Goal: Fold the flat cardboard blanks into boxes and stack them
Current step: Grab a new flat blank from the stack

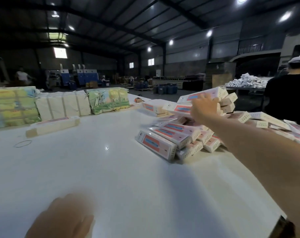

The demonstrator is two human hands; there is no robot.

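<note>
The right hand [204, 105] is stretched far out over the white surface [97, 169], its fingers [214, 101] curled onto a long box [201, 96] at the top of the pile [188, 134] on the right side. The left hand [60, 219] rests low near the front edge, blurred; its fingers look flat and relaxed, holding nothing.

The pile looks loose to me: boxes lie crosswise and overlapping, some leaning on others. A push or a careless drop up there could slide the upper boxes off the far side, or send the lower ones fanning out across the surface. The long reach leaves little control too.

The held box runs left to right and a little away, its right end raised and pointing toward the far right. The lower boxes mostly run from near-right to far-left. One more box [53, 125] lies alone at the left, well apart, in front of the wrapped bundles [63, 103].
</note>
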